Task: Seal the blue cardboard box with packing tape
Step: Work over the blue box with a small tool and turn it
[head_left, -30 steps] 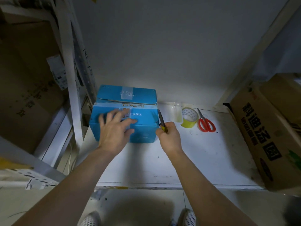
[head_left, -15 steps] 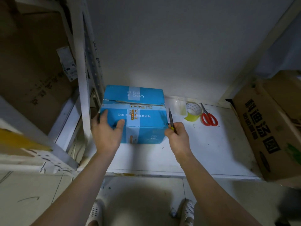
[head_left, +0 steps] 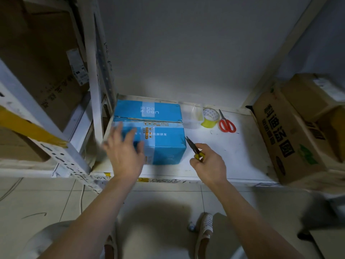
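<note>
The blue cardboard box point(head_left: 149, 131) sits on the white shelf point(head_left: 233, 156) at the centre left of the frame, pushed close to the shelf's upright post, its top flaps lying shut with a dark seam running across between them. The left hand point(head_left: 124, 152) is blurred in front of the box's near left corner, fingers spread and straight, holding nothing; whether it touches the cardboard I cannot tell. The right hand point(head_left: 208, 163) has its grip curled round a yellow-handled cutter point(head_left: 194, 149), the dark tip pointing up toward the box's right face, just beside it. The risk, as I judge it, lies in that point: it could score or puncture the box wall, or nick the left hand. The tape roll point(head_left: 210, 117) and the red scissors point(head_left: 226, 124) lie well apart at the upper right, so reaching for tape with the cutter in hand invites a fumble.
</note>
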The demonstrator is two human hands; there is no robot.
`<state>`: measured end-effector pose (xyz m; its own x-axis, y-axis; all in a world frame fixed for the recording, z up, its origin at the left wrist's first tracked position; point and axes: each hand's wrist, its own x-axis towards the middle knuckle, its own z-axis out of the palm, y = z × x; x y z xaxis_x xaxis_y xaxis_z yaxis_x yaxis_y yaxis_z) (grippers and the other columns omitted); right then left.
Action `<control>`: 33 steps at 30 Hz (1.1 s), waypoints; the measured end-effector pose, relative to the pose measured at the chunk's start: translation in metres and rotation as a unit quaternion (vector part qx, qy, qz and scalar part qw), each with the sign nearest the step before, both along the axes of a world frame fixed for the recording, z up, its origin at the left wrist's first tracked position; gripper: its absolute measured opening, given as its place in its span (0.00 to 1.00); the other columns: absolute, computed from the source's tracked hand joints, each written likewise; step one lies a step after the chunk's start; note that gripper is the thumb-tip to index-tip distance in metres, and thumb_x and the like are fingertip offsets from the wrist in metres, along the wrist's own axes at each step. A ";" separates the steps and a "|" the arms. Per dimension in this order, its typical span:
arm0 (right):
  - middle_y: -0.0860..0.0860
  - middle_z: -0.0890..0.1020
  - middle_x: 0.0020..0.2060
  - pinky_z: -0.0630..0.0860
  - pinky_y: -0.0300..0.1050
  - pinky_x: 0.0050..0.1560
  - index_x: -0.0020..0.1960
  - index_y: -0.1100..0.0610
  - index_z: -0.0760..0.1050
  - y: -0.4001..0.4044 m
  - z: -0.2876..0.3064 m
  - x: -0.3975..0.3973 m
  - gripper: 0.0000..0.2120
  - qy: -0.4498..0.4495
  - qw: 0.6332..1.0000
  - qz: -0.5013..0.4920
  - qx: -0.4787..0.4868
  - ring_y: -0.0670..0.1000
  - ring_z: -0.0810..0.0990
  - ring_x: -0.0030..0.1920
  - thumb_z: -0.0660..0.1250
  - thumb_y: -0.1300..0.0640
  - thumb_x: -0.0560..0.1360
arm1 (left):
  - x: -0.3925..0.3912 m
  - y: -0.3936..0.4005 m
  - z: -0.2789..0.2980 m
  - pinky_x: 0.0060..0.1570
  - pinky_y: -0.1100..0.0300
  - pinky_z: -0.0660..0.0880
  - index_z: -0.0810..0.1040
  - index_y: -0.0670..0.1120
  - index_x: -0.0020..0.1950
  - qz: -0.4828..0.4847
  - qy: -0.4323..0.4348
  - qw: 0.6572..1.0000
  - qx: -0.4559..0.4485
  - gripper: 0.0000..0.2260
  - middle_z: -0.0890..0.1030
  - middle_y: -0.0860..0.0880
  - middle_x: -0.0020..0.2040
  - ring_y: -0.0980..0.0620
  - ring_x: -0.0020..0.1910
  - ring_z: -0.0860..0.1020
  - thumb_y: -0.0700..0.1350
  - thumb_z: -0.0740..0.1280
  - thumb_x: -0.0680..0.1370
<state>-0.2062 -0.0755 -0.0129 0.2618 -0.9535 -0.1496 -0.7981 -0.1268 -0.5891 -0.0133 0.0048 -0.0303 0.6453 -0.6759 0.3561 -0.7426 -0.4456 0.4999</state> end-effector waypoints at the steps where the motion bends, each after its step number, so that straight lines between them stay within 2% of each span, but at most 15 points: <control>1: 0.44 0.77 0.49 0.76 0.43 0.54 0.66 0.46 0.69 0.003 0.001 -0.005 0.20 0.029 0.999 0.011 -0.034 0.48 0.78 0.47 0.66 0.51 0.75 | -0.008 -0.004 0.000 0.67 0.41 0.59 0.78 0.44 0.62 -0.055 -0.031 0.998 -0.019 0.17 0.72 0.41 0.67 0.38 0.69 0.66 0.41 0.70 0.73; 4: 0.45 0.76 0.45 0.74 0.40 0.48 0.68 0.44 0.68 0.008 0.001 -0.015 0.23 0.089 0.987 0.057 -0.119 0.47 0.75 0.46 0.65 0.50 0.74 | -0.035 -0.016 -0.002 0.66 0.53 0.65 0.82 0.42 0.54 -0.187 -0.041 0.981 -0.041 0.13 0.81 0.44 0.57 0.40 0.61 0.74 0.33 0.71 0.71; 7: 0.46 0.76 0.47 0.72 0.39 0.46 0.70 0.44 0.67 0.008 0.001 -0.017 0.23 0.111 0.981 0.079 -0.140 0.47 0.75 0.48 0.63 0.49 0.75 | -0.047 -0.023 -0.011 0.61 0.49 0.71 0.83 0.41 0.52 -0.227 -0.059 0.972 -0.017 0.14 0.83 0.45 0.53 0.40 0.56 0.77 0.32 0.72 0.68; 10: 0.46 0.77 0.48 0.73 0.38 0.46 0.70 0.45 0.67 0.005 0.002 -0.014 0.23 0.119 0.977 0.090 -0.151 0.47 0.75 0.49 0.62 0.48 0.75 | -0.045 -0.026 -0.017 0.57 0.47 0.73 0.83 0.43 0.53 -0.225 -0.084 0.971 -0.006 0.17 0.84 0.47 0.52 0.41 0.53 0.78 0.33 0.74 0.66; 15: 0.46 0.78 0.47 0.73 0.39 0.44 0.67 0.46 0.69 0.002 0.001 -0.012 0.21 0.132 0.972 0.108 -0.164 0.48 0.75 0.48 0.62 0.49 0.75 | -0.044 -0.029 -0.015 0.52 0.46 0.73 0.84 0.45 0.51 -0.225 -0.091 0.970 -0.019 0.15 0.83 0.49 0.49 0.47 0.51 0.70 0.35 0.73 0.66; 18: 0.46 0.78 0.47 0.71 0.37 0.43 0.67 0.46 0.69 0.002 0.003 -0.010 0.20 0.140 0.970 0.113 -0.164 0.46 0.74 0.44 0.62 0.49 0.76 | -0.047 -0.032 -0.014 0.56 0.43 0.74 0.84 0.42 0.50 -0.226 -0.073 0.971 -0.002 0.14 0.83 0.47 0.50 0.41 0.54 0.77 0.33 0.74 0.66; 22: 0.46 0.78 0.44 0.69 0.37 0.41 0.66 0.45 0.70 0.001 0.002 -0.008 0.19 0.141 0.971 0.111 -0.159 0.46 0.72 0.41 0.62 0.50 0.76 | -0.050 -0.034 -0.014 0.64 0.40 0.68 0.83 0.42 0.53 -0.228 -0.054 0.972 0.028 0.13 0.82 0.47 0.57 0.42 0.61 0.76 0.34 0.72 0.69; 27: 0.44 0.72 0.39 0.70 0.36 0.41 0.66 0.46 0.71 0.004 0.001 -0.007 0.19 0.132 0.975 0.103 -0.146 0.45 0.71 0.39 0.62 0.51 0.76 | -0.053 -0.035 -0.011 0.60 0.38 0.71 0.83 0.43 0.50 -0.217 -0.089 0.972 0.033 0.12 0.83 0.48 0.53 0.43 0.59 0.78 0.34 0.73 0.68; 33: 0.44 0.71 0.40 0.69 0.35 0.41 0.67 0.46 0.70 0.004 0.006 -0.007 0.19 0.132 0.976 0.097 -0.142 0.45 0.71 0.40 0.62 0.51 0.76 | -0.053 -0.037 -0.011 0.57 0.39 0.73 0.83 0.43 0.49 -0.211 -0.121 0.969 0.039 0.14 0.84 0.48 0.51 0.44 0.57 0.80 0.34 0.76 0.65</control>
<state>-0.2129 -0.0718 -0.0070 0.4289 -0.9030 0.0263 -0.8625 -0.4180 -0.2853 -0.0663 -0.0320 -0.0418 0.2106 -0.8920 0.4000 -0.9580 -0.1068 0.2661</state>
